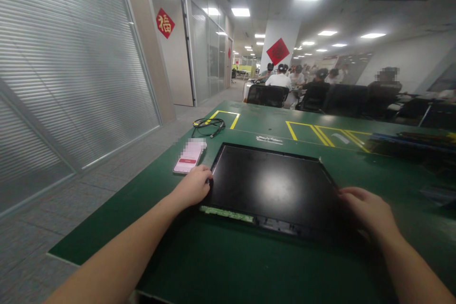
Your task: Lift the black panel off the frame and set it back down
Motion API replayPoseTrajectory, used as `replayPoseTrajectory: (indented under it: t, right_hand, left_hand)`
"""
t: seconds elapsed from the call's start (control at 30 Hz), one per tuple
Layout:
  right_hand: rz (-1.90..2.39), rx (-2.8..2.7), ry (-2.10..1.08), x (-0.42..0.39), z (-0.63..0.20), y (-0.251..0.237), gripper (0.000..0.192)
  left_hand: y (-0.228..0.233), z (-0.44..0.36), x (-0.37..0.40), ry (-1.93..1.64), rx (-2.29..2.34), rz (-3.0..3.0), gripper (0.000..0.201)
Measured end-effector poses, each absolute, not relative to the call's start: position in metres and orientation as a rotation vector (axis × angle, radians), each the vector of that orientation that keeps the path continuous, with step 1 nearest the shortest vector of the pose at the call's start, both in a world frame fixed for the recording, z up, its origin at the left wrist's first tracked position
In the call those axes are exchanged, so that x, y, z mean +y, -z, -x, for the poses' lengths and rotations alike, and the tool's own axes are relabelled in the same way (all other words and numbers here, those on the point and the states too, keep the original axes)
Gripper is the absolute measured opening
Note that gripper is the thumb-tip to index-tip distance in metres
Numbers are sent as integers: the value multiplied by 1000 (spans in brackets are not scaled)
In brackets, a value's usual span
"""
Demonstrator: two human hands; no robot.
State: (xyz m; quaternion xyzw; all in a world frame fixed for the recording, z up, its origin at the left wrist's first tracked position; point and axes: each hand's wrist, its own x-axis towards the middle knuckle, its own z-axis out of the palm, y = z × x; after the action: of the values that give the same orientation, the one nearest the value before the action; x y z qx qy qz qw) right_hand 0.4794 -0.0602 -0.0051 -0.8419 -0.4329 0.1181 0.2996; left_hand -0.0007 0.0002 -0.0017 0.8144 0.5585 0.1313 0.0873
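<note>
A black flat display panel (pixel 270 180), with a bright ceiling reflection on it, is held level over the green table. Along its near edge runs a strip of green circuit board (pixel 228 213). At the panel's left edge, my left hand (pixel 195 184) grips with curled fingers. My right hand (pixel 368 209) pinches the right edge, thumb and fingers closed on it. Whether the panel's underside touches the table is hidden. Just beyond my left hand lies a phone (pixel 188 161) with a lit pinkish screen.
Behind the phone a coiled black cable (pixel 210 127) rests on the green table (pixel 107 228). Yellow tape (pixel 302 128) marks its far side. Dark blurred items (pixel 413 147) are piled at right. Beyond stand office chairs (pixel 267 96) and several seated people (pixel 280 78).
</note>
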Motion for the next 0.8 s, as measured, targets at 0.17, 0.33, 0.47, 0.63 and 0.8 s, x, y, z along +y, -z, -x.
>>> replayPoseTrajectory:
  t: [0.17,0.33,0.47,0.63,0.8]
  right_hand:
    - [2250,-1105,-370,-61,-479,5,28]
    - [2230,-1144,-318,-61,-480,4,25]
    - [2215,-1176,-279,-62,-481,6,26]
    - [2223,-1166,-281,-61,-480,5,26]
    - [2238,-1170,-288,-61,-479,4,26]
  left_hand:
    - [1,2,2,-428,1663,-2406,28]
    - [2,2,2,-444,1662,-2405,28]
    - [1,2,2,-422,1667,-2420,37]
    - [0,0,3,-337,1667,-2442,44]
    - [0,0,4,-320,1665,-2451,46]
